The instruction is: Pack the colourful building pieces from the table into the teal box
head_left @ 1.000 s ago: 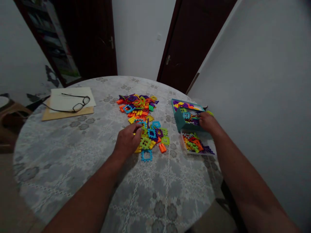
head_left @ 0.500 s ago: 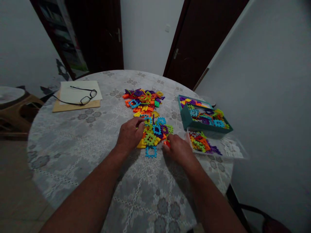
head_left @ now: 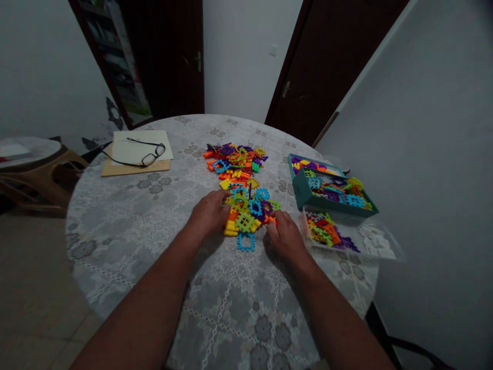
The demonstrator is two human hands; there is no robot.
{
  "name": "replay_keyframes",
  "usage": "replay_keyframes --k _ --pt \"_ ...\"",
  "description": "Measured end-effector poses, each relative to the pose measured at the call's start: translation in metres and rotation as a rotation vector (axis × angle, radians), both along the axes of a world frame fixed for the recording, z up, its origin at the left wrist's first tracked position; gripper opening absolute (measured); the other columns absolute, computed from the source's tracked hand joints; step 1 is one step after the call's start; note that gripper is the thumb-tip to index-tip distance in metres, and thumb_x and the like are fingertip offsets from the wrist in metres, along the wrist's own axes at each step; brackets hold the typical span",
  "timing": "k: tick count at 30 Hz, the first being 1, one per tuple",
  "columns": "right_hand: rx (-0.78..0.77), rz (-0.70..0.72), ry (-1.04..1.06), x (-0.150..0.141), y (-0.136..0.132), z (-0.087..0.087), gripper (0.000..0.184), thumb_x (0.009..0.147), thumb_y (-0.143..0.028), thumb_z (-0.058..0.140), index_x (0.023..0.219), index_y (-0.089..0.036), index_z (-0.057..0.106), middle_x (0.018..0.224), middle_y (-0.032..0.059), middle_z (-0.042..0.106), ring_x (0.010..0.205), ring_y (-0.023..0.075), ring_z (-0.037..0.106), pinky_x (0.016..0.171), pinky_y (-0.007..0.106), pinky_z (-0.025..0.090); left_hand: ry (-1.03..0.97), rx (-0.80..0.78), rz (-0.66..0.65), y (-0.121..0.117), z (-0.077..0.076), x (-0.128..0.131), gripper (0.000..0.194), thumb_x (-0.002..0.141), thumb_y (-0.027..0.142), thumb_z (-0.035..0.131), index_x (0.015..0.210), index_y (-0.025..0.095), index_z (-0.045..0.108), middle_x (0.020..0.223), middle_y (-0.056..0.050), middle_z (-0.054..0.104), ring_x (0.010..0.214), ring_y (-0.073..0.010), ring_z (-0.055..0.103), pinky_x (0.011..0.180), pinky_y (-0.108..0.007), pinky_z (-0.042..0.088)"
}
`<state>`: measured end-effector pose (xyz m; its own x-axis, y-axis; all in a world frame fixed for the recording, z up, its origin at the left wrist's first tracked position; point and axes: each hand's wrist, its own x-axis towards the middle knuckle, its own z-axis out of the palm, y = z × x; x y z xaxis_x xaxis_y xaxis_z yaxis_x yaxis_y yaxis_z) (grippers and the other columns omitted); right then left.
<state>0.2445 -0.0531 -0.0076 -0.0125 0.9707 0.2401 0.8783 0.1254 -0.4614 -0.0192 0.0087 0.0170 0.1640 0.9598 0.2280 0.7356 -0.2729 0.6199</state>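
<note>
A heap of bright plastic interlocking pieces (head_left: 246, 208) lies in the middle of the round table (head_left: 154, 231). My left hand (head_left: 209, 215) rests on the heap's left edge, fingers curled against yellow pieces. My right hand (head_left: 284, 235) is at the heap's right edge, fingers closed around an orange piece (head_left: 271, 221). A blue square piece (head_left: 245, 241) lies on the cloth between the two hands. A second heap of the same pieces (head_left: 235, 159) sits farther back.
A teal box (head_left: 304, 192) full of pieces stands at the right, with a clear lid (head_left: 370, 241) holding more pieces in front of it. Glasses (head_left: 148, 154) lie on papers at the back left. A wall is close on the right; doors stand behind.
My right hand left the teal box and came across to the heap's right edge, closing on the orange piece. The left hand stayed on the heap. The view shifted slightly.
</note>
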Motion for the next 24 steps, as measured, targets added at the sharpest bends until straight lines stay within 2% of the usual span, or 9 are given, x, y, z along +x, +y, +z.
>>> replay_keyframes --k 5,8,13,17,21,24 --pt "0.036 0.069 0.159 0.001 0.001 -0.004 0.014 0.097 -0.029 0.047 0.102 -0.025 0.060 0.103 0.0076 0.072 0.098 0.0260 0.068 0.088 0.036 0.053 0.100 -0.035 -0.179 0.001 -0.009 -0.014 0.037 0.092 0.034 0.073 0.128 0.027 0.071 0.130 -0.014 0.073 0.118 -0.0324 0.072 0.102 -0.047 0.057" --pt "0.023 0.141 0.181 -0.002 -0.001 -0.001 0.016 0.099 -0.029 0.048 0.102 -0.024 0.064 0.099 0.0068 0.074 0.095 0.0255 0.070 0.086 0.035 0.053 0.155 -0.065 -0.237 -0.004 -0.005 -0.017 0.042 0.086 0.035 0.079 0.127 0.029 0.070 0.128 -0.014 0.072 0.118 -0.0329 0.071 0.099 -0.046 0.057" --pt "0.054 0.227 0.152 -0.013 -0.008 0.004 0.022 0.104 -0.029 0.051 0.116 -0.024 0.069 0.113 0.0100 0.078 0.107 0.0267 0.073 0.096 0.037 0.054 0.241 -0.074 -0.258 -0.015 0.004 -0.007 0.055 0.078 0.035 0.087 0.129 0.029 0.069 0.131 -0.014 0.071 0.119 -0.0348 0.069 0.097 -0.045 0.057" --pt "0.048 0.274 0.109 -0.016 -0.010 0.004 0.024 0.105 -0.029 0.053 0.123 -0.024 0.069 0.120 0.0106 0.078 0.111 0.0267 0.073 0.100 0.037 0.054 0.255 -0.067 -0.281 -0.020 0.001 0.000 0.056 0.080 0.032 0.084 0.134 0.029 0.069 0.129 -0.013 0.073 0.115 -0.0344 0.072 0.095 -0.044 0.057" --pt "-0.005 0.268 -0.023 -0.011 -0.010 0.005 0.018 0.108 -0.029 0.052 0.107 -0.023 0.069 0.106 0.0087 0.075 0.100 0.0252 0.071 0.090 0.034 0.052 0.216 -0.073 -0.299 -0.020 -0.004 0.003 0.050 0.084 0.034 0.080 0.133 0.030 0.070 0.127 -0.013 0.075 0.113 -0.0333 0.073 0.092 -0.041 0.056" --pt "-0.052 0.174 -0.182 -0.006 -0.011 0.007 0.017 0.107 -0.032 0.055 0.101 -0.023 0.068 0.103 0.0101 0.072 0.095 0.0259 0.069 0.082 0.033 0.049 0.201 -0.053 -0.302 -0.021 -0.003 0.005 0.049 0.084 0.032 0.080 0.132 0.029 0.070 0.128 -0.013 0.075 0.116 -0.0341 0.072 0.094 -0.043 0.056"
